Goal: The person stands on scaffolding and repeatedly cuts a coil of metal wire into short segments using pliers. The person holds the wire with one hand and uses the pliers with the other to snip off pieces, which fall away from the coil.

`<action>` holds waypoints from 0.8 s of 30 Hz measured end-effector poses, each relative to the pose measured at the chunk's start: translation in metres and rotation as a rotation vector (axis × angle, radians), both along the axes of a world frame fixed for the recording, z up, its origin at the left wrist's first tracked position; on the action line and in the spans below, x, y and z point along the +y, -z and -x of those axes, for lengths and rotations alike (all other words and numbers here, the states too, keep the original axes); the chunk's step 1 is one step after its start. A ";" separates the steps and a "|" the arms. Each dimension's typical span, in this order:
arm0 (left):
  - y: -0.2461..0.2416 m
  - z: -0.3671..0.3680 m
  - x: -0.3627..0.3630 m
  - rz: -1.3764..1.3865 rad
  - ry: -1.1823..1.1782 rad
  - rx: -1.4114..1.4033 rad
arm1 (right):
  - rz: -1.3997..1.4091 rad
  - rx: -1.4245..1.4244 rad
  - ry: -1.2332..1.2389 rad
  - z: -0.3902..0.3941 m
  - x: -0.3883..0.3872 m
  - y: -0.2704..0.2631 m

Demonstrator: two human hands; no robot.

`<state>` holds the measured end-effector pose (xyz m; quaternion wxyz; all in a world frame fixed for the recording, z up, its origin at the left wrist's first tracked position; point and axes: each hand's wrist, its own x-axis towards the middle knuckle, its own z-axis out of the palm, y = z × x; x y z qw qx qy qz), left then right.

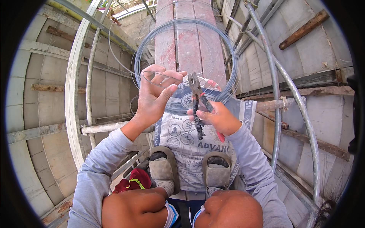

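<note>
My left hand is raised at the centre with a thin wire looped around and between its fingers. Close to its fingertips are the jaws of a pair of lineman's pliers, which point up. My right hand holds the pliers by their dark handles, which are spread a little. Behind both hands lies a large coil of galvanized wire, over wooden planks and the top of a cement sack. A loose strand arcs out from the coil at the left.
Red-stained planks run away from me. My sandalled feet stand on the sack. Metal scaffold pipes rise at both sides. A dark red cloth lies beside my left foot. Panelled walls with wooden battens flank the scaffold.
</note>
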<state>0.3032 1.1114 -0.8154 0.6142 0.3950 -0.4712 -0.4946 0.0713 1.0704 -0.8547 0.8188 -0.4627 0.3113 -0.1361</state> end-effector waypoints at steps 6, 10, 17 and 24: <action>-0.003 -0.003 0.001 -0.017 0.005 -0.002 | 0.036 0.000 -0.106 0.001 -0.010 -0.008; -0.003 -0.005 0.000 0.005 0.015 0.024 | -0.076 -0.047 -0.067 -0.003 -0.006 -0.003; 0.003 0.000 -0.006 0.118 0.050 -0.188 | -0.411 -0.153 0.145 -0.020 0.028 0.013; 0.018 -0.001 -0.003 0.047 0.022 -0.113 | -0.653 -0.158 0.211 -0.026 0.038 0.011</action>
